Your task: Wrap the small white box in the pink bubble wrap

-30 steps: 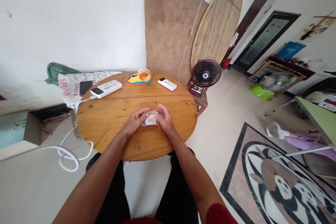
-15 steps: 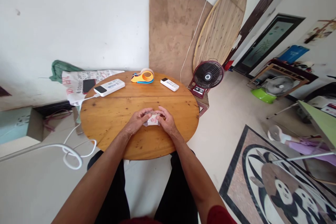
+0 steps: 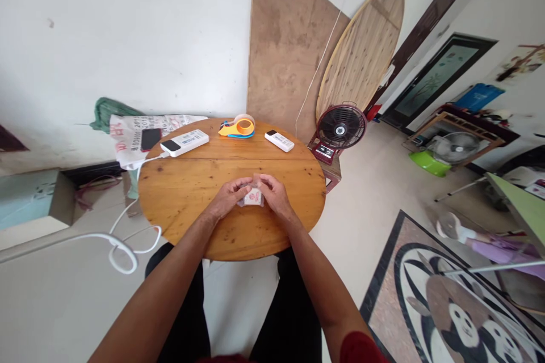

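A small white packet with red print (image 3: 254, 197), seemingly wrapped in clear plastic, lies between my two hands near the middle of the wooden table. My left hand (image 3: 229, 197) grips its left side, thumb across the top face and fingers curled behind. On the other side, my right hand (image 3: 276, 195) has its thumb and fingers closed at the packet's upper right edge, where a bit of clear film seems to stick up. The fingers partly cover the packet's far edge.
Along the round table's (image 3: 183, 181) far side are a white power bank (image 3: 187, 142) with a cable (image 3: 147, 162), an orange tape dispenser (image 3: 238, 127) and a smaller white power bank (image 3: 279, 140). A dark phone (image 3: 150, 139) lies at left. A fan (image 3: 340, 129) stands to the right.
My right thumb and fingers have shifted to the packet's upper edge, baring more of its printed face. My left hand keeps its hold. The camera view has shifted slightly.
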A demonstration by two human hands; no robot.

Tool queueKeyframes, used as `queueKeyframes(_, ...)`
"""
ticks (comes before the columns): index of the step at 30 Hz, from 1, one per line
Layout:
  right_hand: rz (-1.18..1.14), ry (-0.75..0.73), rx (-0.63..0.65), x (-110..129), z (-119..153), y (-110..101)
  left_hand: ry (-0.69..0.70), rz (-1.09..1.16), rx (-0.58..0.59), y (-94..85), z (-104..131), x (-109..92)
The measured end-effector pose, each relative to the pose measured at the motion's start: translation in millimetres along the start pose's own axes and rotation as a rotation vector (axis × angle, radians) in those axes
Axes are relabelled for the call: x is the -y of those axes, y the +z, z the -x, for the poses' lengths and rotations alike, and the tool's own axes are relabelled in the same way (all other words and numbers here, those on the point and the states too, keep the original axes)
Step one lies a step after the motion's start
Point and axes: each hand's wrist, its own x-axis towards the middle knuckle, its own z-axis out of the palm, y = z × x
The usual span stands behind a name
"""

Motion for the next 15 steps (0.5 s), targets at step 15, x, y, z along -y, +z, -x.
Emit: queueKeyframes(15,0.204,-0.063,0.053,19,-14,1,0.008,0.009,0.018,-0.6,-3,1)
